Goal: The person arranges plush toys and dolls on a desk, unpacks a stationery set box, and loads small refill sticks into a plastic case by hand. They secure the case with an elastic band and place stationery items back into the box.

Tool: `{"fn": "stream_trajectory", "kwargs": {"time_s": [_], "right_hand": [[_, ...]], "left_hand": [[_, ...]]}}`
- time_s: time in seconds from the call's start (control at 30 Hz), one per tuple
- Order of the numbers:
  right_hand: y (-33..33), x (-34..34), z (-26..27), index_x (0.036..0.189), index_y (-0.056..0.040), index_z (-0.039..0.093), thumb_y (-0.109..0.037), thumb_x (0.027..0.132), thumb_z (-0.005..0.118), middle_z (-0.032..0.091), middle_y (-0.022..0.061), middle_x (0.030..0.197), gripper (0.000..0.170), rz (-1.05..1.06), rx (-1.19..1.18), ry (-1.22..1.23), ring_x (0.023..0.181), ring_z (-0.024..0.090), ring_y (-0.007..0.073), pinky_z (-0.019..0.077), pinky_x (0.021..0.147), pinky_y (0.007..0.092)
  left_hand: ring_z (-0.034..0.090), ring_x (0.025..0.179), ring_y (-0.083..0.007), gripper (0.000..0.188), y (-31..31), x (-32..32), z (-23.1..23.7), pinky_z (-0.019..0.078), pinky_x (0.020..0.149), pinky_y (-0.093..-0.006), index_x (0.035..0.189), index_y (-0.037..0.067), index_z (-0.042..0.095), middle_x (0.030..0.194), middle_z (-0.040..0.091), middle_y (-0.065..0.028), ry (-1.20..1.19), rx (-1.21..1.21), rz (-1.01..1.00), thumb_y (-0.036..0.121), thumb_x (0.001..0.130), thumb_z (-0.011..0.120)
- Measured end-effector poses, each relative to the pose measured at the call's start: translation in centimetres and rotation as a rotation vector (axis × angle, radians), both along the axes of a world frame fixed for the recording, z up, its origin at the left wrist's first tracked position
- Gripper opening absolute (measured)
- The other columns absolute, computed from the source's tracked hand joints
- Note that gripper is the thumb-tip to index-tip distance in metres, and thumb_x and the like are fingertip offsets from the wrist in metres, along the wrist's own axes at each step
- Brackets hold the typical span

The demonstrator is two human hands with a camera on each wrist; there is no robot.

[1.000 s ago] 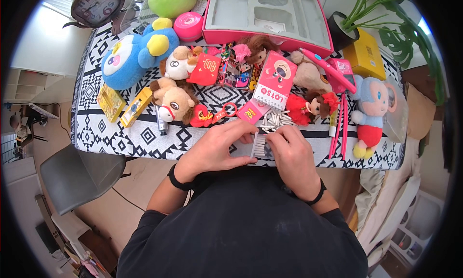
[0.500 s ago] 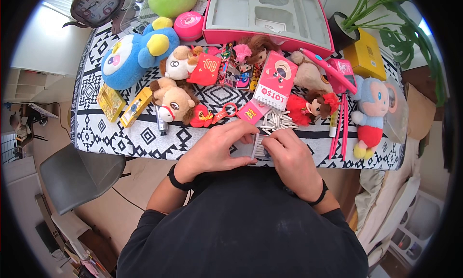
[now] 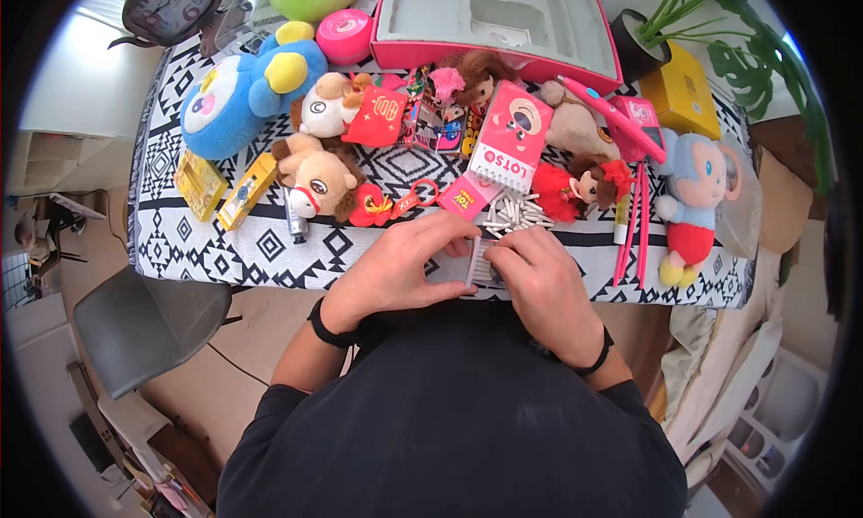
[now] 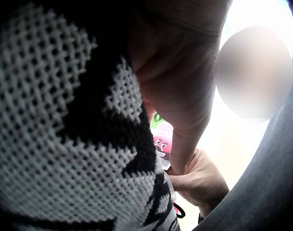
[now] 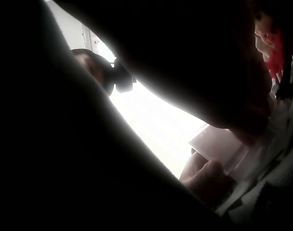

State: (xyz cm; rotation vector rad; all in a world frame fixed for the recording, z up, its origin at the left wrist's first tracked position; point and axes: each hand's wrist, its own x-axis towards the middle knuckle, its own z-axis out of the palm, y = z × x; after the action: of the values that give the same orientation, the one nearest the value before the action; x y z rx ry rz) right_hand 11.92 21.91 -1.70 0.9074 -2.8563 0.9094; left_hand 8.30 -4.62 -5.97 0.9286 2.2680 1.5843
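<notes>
My left hand (image 3: 395,265) grips a small clear plastic box (image 3: 472,260) at the table's near edge, thumb on the near side and fingers on the far side. Short white sticks (image 3: 483,269) lie in a row inside it. Over the row, my right hand (image 3: 548,283) pinches at a white stick with curled thumb and forefinger, its fingertips partly covering the row. Just beyond the hands is a loose pile of white sticks (image 3: 520,212). In the dark right wrist view, the clear box (image 5: 218,144) shows between the fingers.
Behind the pile lie a pink LOTSO notepad (image 3: 509,136), a pink card (image 3: 467,194) and a doll in red (image 3: 584,190). Plush toys, including a brown horse (image 3: 315,178), and yellow boxes (image 3: 247,191) stand to the left. Pink sticks (image 3: 640,226) and a blue plush (image 3: 695,203) are at right.
My right fingertips have moved slightly left over the row of sticks, covering more of it. My left hand keeps its grip on the box. The head view has shifted a little.
</notes>
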Motion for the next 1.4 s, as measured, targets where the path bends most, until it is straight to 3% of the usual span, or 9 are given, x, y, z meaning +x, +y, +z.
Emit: {"fn": "stream_trajectory", "kwargs": {"time_s": [0.23,0.43,0.9,1.4], "right_hand": [[0.8,-0.3,0.0,0.121,0.0029,0.076,0.006,0.090,0.073,0.074,0.0167,0.118,0.031,-0.025,-0.070,-0.088,0.114,0.072,0.0388,0.0607,0.100,0.0485],[1.0,-0.5,0.6,0.121,0.0028,0.079,0.009,0.093,0.080,0.077,0.0173,0.116,0.029,-0.061,-0.157,-0.105,0.111,0.075,0.0397,0.0627,0.095,0.0483],[2.2,-0.7,0.5,0.113,-0.0003,0.080,0.001,0.094,0.088,0.073,0.0135,0.109,0.021,-0.169,-0.076,-0.072,0.102,0.073,0.0363,0.0606,0.090,0.0474],[1.6,-0.3,0.5,0.107,-0.0009,0.079,-0.003,0.095,0.089,0.072,0.0125,0.103,0.015,-0.176,-0.055,-0.065,0.100,0.074,0.0349,0.0612,0.087,0.0474]], "left_hand": [[0.084,0.107,-0.0259,0.070,0.0,0.0,0.1,0.0698,0.094,-0.0384,0.144,0.001,0.074,0.130,0.079,-0.0130,-0.008,0.010,-0.001,0.013,0.082,0.106],[0.084,0.106,-0.0259,0.069,0.0,0.0,0.1,0.0698,0.094,-0.0383,0.143,0.001,0.074,0.128,0.079,-0.0129,-0.005,0.001,0.001,0.012,0.083,0.106],[0.083,0.106,-0.0264,0.069,0.1,0.0,0.2,0.0694,0.095,-0.0388,0.144,0.000,0.074,0.126,0.079,-0.0131,-0.021,-0.008,-0.001,0.013,0.083,0.105],[0.084,0.105,-0.0254,0.070,0.0,0.0,0.2,0.0697,0.094,-0.0383,0.145,0.000,0.074,0.127,0.078,-0.0131,-0.004,-0.004,0.001,0.013,0.083,0.105]]}}
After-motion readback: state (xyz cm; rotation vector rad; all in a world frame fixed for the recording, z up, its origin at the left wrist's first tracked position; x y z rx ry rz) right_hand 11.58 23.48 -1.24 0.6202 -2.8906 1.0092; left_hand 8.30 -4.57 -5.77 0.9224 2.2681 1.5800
